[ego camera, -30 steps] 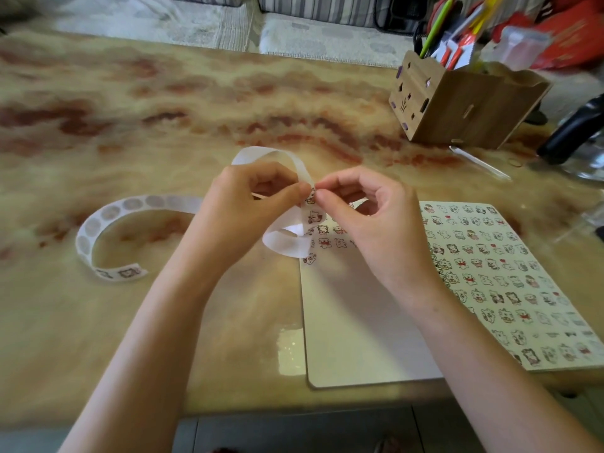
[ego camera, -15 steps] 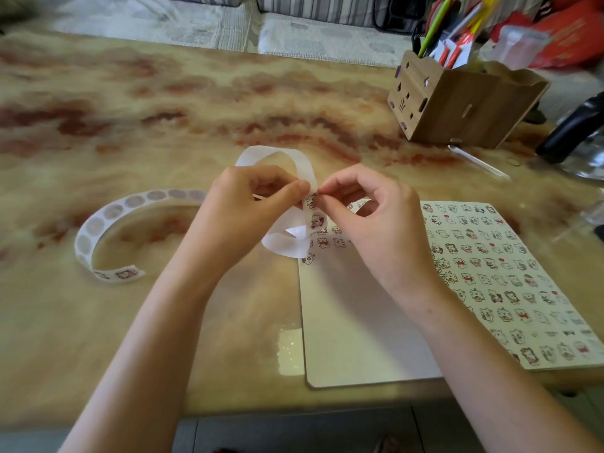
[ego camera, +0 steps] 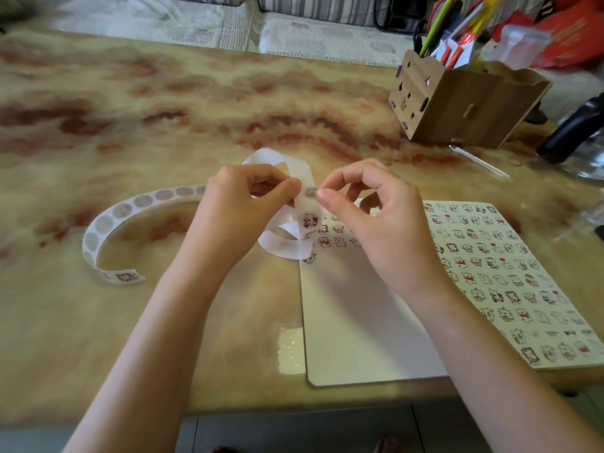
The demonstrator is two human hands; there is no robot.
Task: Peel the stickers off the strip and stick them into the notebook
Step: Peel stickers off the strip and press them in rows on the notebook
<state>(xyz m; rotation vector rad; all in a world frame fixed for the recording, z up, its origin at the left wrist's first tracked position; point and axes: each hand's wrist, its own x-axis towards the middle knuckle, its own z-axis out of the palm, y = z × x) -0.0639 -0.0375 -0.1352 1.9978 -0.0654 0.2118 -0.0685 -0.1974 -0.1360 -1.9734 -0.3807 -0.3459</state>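
Observation:
A long white sticker strip (ego camera: 130,206) curls across the table to the left and loops up between my hands. My left hand (ego camera: 243,204) pinches the strip just above a cartoon sticker (ego camera: 309,220) that sits on it. My right hand (ego camera: 369,207) pinches a small sticker (ego camera: 310,192) between thumb and forefinger, right at the strip's surface. Below my hands lies the open notebook (ego camera: 353,322): its left page is mostly blank with a few stickers near the top, and its right page (ego camera: 510,276) is covered with several rows of stickers.
A wooden desk organiser (ego camera: 464,103) with pens stands at the back right. In front of it lies a clear thin stick (ego camera: 477,160). A black object (ego camera: 575,132) sits at the right edge. The notebook's lower edge reaches the table's front edge.
My right hand has drawn slightly right and up, so a small sticker now shows at its fingertips against the strip. My left hand keeps its pinch on the strip.

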